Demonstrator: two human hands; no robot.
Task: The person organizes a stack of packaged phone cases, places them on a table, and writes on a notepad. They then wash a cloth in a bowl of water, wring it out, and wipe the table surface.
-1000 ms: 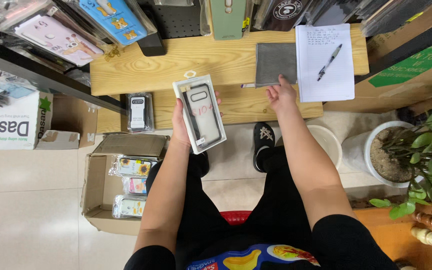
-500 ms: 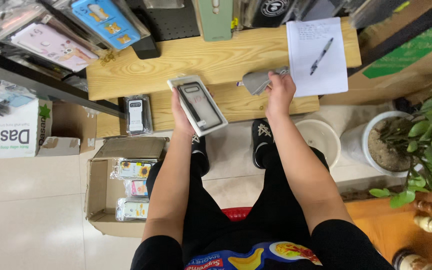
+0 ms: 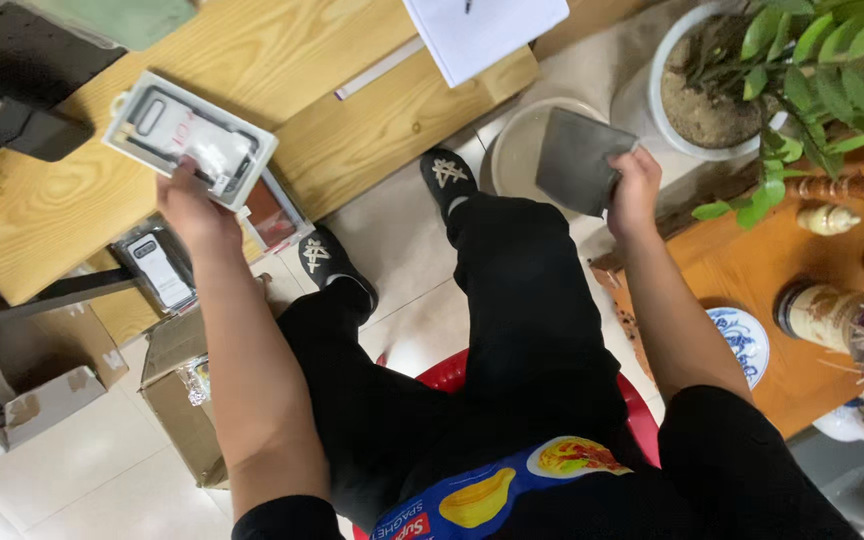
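Phone-case package of clear plastic with a white backing card (image 3: 190,140), rectangular and tilted, is held in the left hand (image 3: 195,208), whose fingers curl up under its lower edge while the pack hangs over the front edge of the pale wooden tabletop (image 3: 282,70). Just beneath that pack, touching or nearly touching it, a second clear package with a reddish case inside (image 3: 270,212) peeks out, and a third package holding a white-and-black case (image 3: 157,270) lies on the lower wooden shelf to the left of the arm. The right hand (image 3: 634,190) is out to the side, well apart from the table, with its fingers closed around the edge of a flat dark-grey rectangular pouch (image 3: 580,160), held above a round pale basin (image 3: 527,150) on the tiled floor. Near that hand stands a white pot with soil and a green leafy plant (image 3: 742,80), beside an orange-brown wooden side table (image 3: 752,260) carrying a blue-and-white saucer (image 3: 742,340). A white sheet of paper (image 3: 482,30) rests at the far edge of the tabletop. An open brown cardboard box (image 3: 177,400) sits on the floor by the person's left leg, and black shoes with pale laces (image 3: 447,175) are planted between the table and the red stool (image 3: 452,370).
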